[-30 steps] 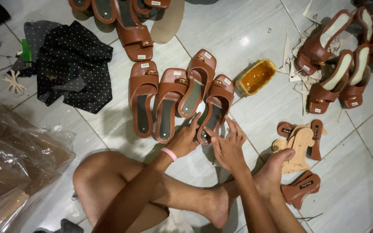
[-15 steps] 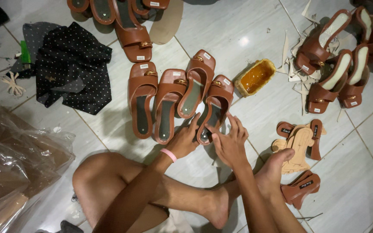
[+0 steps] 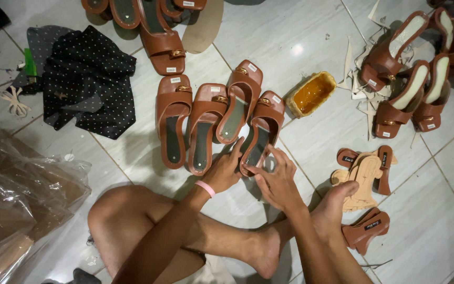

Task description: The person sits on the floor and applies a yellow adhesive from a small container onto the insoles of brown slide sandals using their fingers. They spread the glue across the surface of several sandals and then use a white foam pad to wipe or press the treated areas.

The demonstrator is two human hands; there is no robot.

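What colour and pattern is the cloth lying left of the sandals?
The cloth is black with small white dots, best seen in the head view.

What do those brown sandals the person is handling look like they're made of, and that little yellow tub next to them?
The brown sandal under both the left hand and the right hand looks like smooth leather or imitation leather, with a soft sheen, a small gold-coloured metal buckle and a dark matte insole. The yellow tub seems to be thin plastic, holding something glossy and amber, perhaps glue.

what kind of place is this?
Likely a small home shoemaking workshop, worked on the tiled floor: rows of brown sandals, loose tan insoles, and a yellow glue tub.
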